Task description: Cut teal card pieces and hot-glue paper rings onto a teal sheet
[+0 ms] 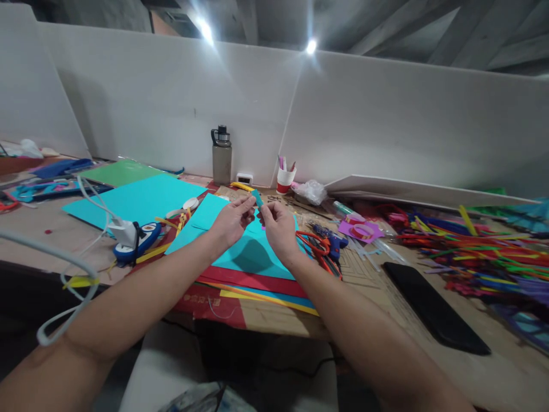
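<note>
Both hands are raised over blue sheets (253, 257) at the middle of the table. Between them is a small teal piece (257, 198). My left hand (234, 220) pinches its left side with thumb and forefinger. On the other side, the fingers of my right hand (278, 229) close on the same piece. A dark shadow falls on the blue sheet beneath. Under the blue sheets, red, yellow and blue sheets show at the front edge.
Scissors with orange handles (315, 243) and a blue glue gun (338, 245) lie right of the sheets. Farther right are a black phone (433, 306) and many coloured strips (472, 252). A bottle (222, 157) and a cup (285, 178) stand behind. A power strip (139, 243) lies left.
</note>
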Demonstrator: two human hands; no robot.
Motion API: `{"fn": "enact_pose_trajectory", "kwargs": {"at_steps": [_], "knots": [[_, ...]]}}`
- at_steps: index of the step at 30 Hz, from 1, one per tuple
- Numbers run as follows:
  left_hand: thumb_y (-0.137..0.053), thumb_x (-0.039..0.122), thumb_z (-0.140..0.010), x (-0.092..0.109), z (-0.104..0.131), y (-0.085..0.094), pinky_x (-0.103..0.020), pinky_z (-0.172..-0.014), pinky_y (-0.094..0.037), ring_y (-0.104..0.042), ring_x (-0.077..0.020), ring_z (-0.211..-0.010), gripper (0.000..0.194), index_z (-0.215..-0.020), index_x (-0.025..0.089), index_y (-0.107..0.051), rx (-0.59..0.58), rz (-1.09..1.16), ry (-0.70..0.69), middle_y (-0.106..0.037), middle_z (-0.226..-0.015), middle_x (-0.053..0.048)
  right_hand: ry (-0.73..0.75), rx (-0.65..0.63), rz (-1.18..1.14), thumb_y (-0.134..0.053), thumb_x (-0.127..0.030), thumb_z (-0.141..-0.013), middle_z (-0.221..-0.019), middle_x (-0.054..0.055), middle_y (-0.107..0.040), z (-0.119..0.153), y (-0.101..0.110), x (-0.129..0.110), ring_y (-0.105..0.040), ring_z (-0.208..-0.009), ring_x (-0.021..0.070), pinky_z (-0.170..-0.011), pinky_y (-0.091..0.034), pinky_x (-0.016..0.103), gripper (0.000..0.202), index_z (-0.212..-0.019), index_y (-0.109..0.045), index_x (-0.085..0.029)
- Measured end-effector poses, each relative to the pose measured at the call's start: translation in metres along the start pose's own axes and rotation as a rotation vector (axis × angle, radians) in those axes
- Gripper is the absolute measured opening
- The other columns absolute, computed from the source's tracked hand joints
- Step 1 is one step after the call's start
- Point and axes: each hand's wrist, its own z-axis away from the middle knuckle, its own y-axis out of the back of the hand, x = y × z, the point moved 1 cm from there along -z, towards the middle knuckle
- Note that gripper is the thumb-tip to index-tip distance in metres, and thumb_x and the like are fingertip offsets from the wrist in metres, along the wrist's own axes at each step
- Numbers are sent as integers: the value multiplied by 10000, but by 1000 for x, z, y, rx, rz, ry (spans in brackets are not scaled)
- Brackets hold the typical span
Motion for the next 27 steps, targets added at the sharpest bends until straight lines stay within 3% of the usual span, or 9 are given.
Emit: {"fn": "enact_pose_trajectory", "kwargs": {"at_steps": [8,11,14,18,22,27], "knots": [[-829,246,-605,1,1,-2,-167,-463,-326,-448,-35,-508,277,-696,135,-592,19,-19,-17,-494,-567,54,86,-31,143,-495,-359,-881,-686,-5,-547,2,-1,2,-476,-676,133,-639,-364,253,224,-734,-539,-196],[-800,265,-637,12,2,0,-196,-497,-357,-461,-48,-524,236,-780,138,-659,8,-272,-122,-584,-649,24,120,-125,277,-472,-309,-888,-692,2,-559,-2,3,-2,-473,-663,135,-635,-349,257,209,-733,-543,-189],[-763,230,-670,29,2,1,-221,-597,-420,-555,-90,-639,185,-832,157,-710,-23,-691,-287,-683,-770,-16,228,-222,478,-481,-230,-875,-690,8,-555,-8,11,-10,-461,-667,141,-638,-322,260,190,-694,-520,-187],[-700,202,-718,43,1,2,-263,-726,-454,-627,-151,-785,77,-778,187,-746,-254,-1153,-314,-733,-809,-20,323,-350,736,-463,-173,-888,-743,30,-582,-16,20,-16,-476,-712,156,-652,-303,265,188,-715,-535,-179],[-647,206,-751,41,-2,7,-249,-672,-424,-628,-148,-718,112,-760,199,-758,-352,-1344,-283,-725,-719,4,375,-463,933,-457,-201,-923,-819,56,-614,-20,24,-18,-500,-759,166,-664,-295,271,194,-788,-592,-167],[-643,200,-723,34,-4,9,-249,-649,-415,-632,-164,-716,125,-743,207,-767,-384,-1389,-323,-732,-731,-6,437,-540,1053,-452,-177,-926,-863,65,-634,-19,25,-17,-522,-796,171,-669,-292,277,194,-839,-625,-166]]}}
